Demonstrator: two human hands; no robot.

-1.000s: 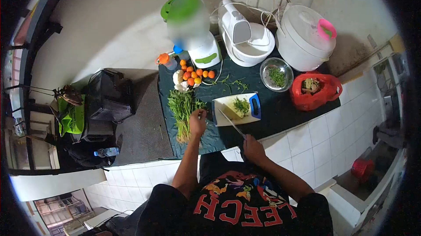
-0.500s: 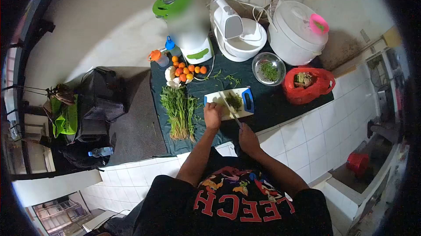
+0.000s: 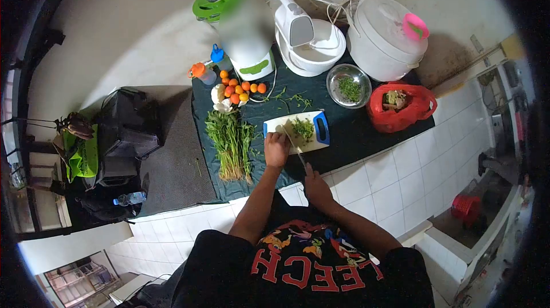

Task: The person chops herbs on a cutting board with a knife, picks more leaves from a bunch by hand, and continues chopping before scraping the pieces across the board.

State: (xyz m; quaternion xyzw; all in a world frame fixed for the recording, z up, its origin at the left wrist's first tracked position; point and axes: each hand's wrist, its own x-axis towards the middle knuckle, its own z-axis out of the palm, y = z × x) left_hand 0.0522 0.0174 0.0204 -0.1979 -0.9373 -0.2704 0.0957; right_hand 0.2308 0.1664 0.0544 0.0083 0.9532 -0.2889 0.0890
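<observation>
Through the head camera I observe a kitchen; whether it belongs to a home or a small shop, I cannot tell. At the upper middle of the frame I see a stand mixer [image 3: 295, 30] and a large white lidded pot [image 3: 381, 42]. Near the centre, chopped greens [image 3: 302, 129] lie on a cutting board [image 3: 312, 143]. White tiles [image 3: 381, 188] show below the dark worktop [image 3: 350, 136].

Shiny metal, crinkled plastic
Glossy metal bowl [image 3: 333, 83]; thin, crinkled plastic red bag [image 3: 396, 123]; smooth plastic board [image 3: 313, 145]; metal knife blade [image 3: 298, 149]; creased table cover [image 3: 350, 130]; smooth, glossy tiles [image 3: 395, 177].
</observation>
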